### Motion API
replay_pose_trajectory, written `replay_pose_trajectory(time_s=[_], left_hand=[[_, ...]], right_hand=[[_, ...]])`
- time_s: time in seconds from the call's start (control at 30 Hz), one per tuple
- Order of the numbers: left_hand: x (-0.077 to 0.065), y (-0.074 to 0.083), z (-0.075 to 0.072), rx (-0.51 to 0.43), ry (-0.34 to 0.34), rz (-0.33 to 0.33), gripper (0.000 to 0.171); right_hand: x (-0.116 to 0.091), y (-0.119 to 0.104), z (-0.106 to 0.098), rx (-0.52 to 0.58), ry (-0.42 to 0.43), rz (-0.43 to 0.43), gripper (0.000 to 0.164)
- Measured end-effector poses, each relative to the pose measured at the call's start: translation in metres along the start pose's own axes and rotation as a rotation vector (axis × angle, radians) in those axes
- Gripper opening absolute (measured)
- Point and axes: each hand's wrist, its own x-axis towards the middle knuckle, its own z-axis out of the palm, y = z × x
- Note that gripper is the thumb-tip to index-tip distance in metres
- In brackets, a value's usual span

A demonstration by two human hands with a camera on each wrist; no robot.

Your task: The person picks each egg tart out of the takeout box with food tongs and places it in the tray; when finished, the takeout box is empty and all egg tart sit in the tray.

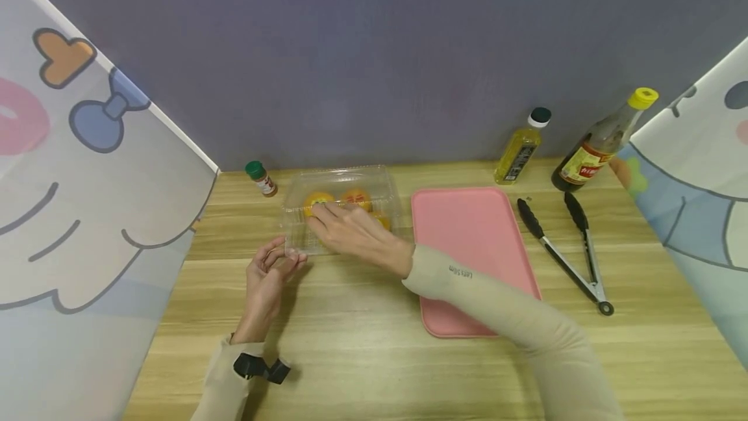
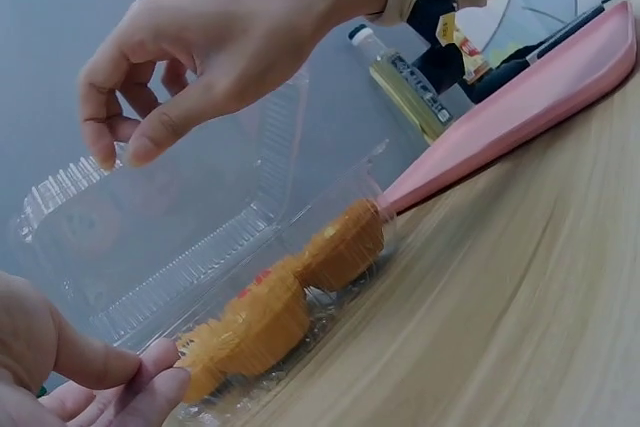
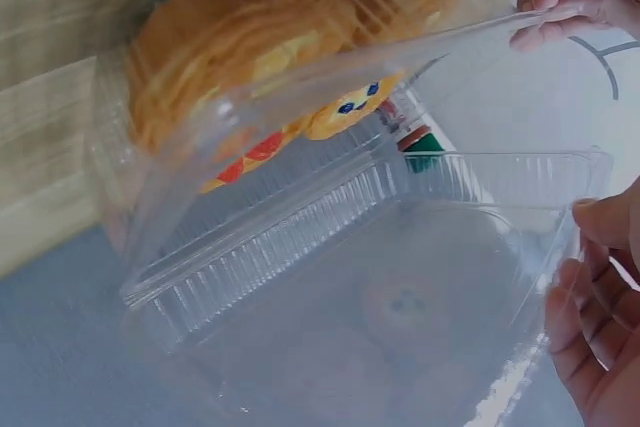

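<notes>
My left grip is narrow, thumb and fingers pinching the near left corner of the clear plastic clamshell box, which sits on the desk close to the back wall. My right grip reaches across and pinches the edge of the box's clear lid, which stands tilted up above the base. Inside the base lie the orange tart-shaped pieces, three of them showing from above; one has blue eyes on its top, and others carry red marks. A green-capped seasoning shaker stands just beside the box on the left. My right sleeve passes over the pink tray. Past that lie the tongs, arms spread, with the oil bottle and yellow-capped sauce bottle upright behind.
</notes>
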Motion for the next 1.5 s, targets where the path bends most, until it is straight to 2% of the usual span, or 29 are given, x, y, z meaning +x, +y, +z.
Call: replay_pose_trajectory(time_s=[0.37, 0.6, 0.77, 0.9, 1.0, 1.17, 1.5], left_hand=[[-0.004, 0.0, -0.004, -0.003, -0.011, -0.028, 0.052], [-0.004, 0.001, -0.003, -0.063, 0.005, -0.029, 0.048], [-0.005, 0.0, -0.003, -0.076, -0.004, -0.013, 0.046], [-0.005, 0.0, -0.003, -0.073, -0.009, -0.005, 0.047], [-0.005, 0.0, -0.003, -0.082, -0.005, -0.02, 0.048], [-0.004, 0.0, -0.003, -0.092, 0.0, -0.049, 0.049], [-0.001, -0.001, -0.003, -0.104, 0.017, -0.04, 0.049]], right_hand=[[0.001, 0.007, -0.003, -0.083, 0.106, -0.009, 0.021], [0.001, 0.027, -0.013, -0.042, 0.059, 0.016, 0.02], [0.002, 0.044, -0.018, -0.041, 0.086, 0.071, 0.017], [0.001, 0.057, -0.02, -0.013, 0.11, 0.112, 0.021], [0.0, 0.066, -0.02, 0.0, 0.132, 0.154, 0.025], [-0.002, 0.081, -0.018, 0.003, 0.18, 0.246, 0.019], [-0.014, 0.109, -0.019, 0.155, 0.101, 0.403, 0.012]])
